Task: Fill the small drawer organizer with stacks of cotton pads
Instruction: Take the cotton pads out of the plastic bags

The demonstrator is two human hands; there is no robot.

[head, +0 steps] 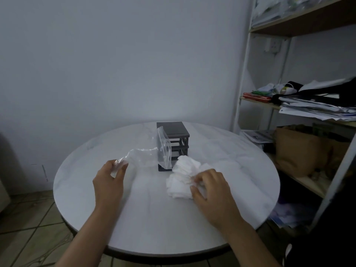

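Note:
A small dark grey drawer organizer (174,130) stands upright at the middle of the round white table (146,218). Its side shows open frame slots. A clear plastic bag (154,153) hangs in the air in front of the organizer, pinched at one end by my left hand (109,182). A fanned heap of white cotton pads (183,174) lies on the table just right of the organizer's base. My right hand (210,189) rests on the heap's near right side with fingers curled into the pads.
A shelving unit (300,29) stands to the right of the table, holding stacked papers (316,110), clothing and a brown paper bag (300,149). A plain wall rises behind the table. Tiled floor (28,228) shows at lower left.

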